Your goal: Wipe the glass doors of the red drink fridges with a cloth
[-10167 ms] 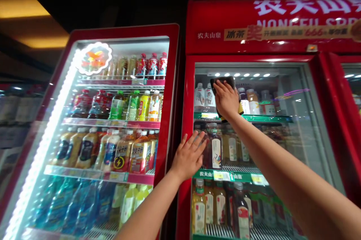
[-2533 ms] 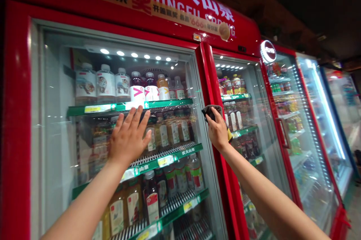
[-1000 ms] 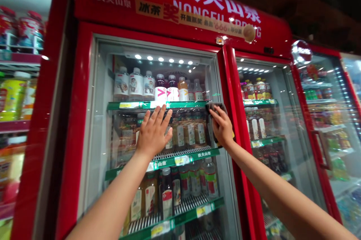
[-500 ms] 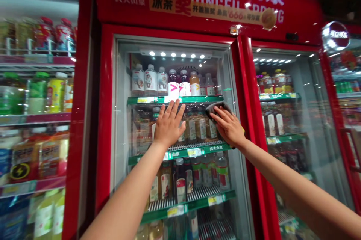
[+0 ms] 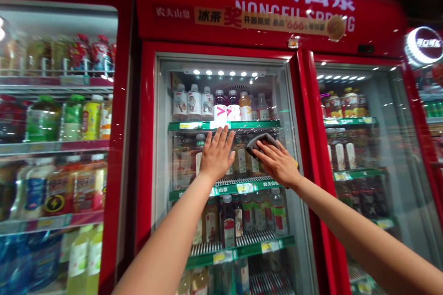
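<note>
A red drinks fridge with a glass door (image 5: 166, 165) fills the middle of the view. My left hand (image 5: 217, 155) lies flat on the glass, fingers stretched upward, holding nothing. My right hand (image 5: 278, 162) presses a dark grey cloth (image 5: 259, 140) against the same glass just to the right, at the height of the second shelf. The fingers lie over the cloth, with a bit of yellow showing under the wrist. Behind the glass stand rows of bottles (image 5: 214, 103) on green-edged shelves (image 5: 194, 125).
A second red fridge (image 5: 121, 101) full of coloured bottles stands at the left. The right-hand door (image 5: 367, 161) of the middle fridge and another lit cooler (image 5: 424, 45) lie to the right. A red sign panel (image 5: 270, 6) with white characters runs along the top.
My right hand has slid the cloth leftward across the glass from the door's right frame toward my left hand. The view has swung left; my left hand stays flat on the glass.
</note>
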{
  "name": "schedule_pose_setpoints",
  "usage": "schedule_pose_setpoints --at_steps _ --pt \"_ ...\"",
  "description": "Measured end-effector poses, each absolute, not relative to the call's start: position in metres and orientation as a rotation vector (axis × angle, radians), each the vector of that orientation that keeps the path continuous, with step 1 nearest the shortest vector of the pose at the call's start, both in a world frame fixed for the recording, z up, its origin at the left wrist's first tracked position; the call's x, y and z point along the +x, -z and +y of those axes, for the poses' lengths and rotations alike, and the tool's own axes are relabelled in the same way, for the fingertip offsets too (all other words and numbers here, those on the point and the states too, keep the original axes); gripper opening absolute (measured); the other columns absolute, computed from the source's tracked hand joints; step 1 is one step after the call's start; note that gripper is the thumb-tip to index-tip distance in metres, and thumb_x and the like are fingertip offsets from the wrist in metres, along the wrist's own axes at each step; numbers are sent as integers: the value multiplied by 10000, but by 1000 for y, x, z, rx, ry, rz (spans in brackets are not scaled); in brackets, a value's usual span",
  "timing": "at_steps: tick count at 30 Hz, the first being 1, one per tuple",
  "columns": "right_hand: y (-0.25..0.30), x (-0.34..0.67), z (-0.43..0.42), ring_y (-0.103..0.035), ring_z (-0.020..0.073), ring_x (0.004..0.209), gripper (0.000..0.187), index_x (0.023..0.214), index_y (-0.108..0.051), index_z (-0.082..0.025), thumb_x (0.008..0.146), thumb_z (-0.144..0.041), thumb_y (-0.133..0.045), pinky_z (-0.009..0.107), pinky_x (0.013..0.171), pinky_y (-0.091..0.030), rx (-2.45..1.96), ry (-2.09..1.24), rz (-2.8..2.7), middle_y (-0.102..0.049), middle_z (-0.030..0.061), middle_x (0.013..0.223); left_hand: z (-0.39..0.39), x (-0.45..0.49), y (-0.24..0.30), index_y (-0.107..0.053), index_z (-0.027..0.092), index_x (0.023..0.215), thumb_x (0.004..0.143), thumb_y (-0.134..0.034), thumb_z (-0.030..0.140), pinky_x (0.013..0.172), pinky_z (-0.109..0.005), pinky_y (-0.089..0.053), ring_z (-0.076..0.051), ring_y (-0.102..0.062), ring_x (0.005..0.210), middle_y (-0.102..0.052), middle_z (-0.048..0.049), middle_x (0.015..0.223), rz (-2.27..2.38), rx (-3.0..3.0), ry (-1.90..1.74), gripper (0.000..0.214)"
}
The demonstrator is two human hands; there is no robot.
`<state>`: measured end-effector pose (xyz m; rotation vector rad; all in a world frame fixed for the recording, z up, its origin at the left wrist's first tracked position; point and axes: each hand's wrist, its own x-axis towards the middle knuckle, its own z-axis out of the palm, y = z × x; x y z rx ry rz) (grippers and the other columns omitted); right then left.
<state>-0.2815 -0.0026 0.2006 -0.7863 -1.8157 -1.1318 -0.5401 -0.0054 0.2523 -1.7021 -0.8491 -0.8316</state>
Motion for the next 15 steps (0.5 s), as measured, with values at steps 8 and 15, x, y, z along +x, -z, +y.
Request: schedule_pose_setpoints --at_steps 8,15 --pt "-257 -340 9 -354 293 1485 495 1519 -443 -252 1031 -305 -371 570 1155 -353 -965 940 -1362 -373 77 1615 -9 -547 -254 -39 150 1623 1002 -433 412 1284 -451 -43 -249 -44 1572 -105 -111 1693 -840 -1723 747 782" --pt "-205 -318 -6 -422 249 1443 518 1508 -456 -317 993 -285 -498 492 1207 -310 -750 1159 -1775 -437 32 1583 -27 -608 -237 -47 177 1624 1016 -417 403 1293 -470 3 -223 -84 1572 -183 -60 1686 -819 -1704 684 747"
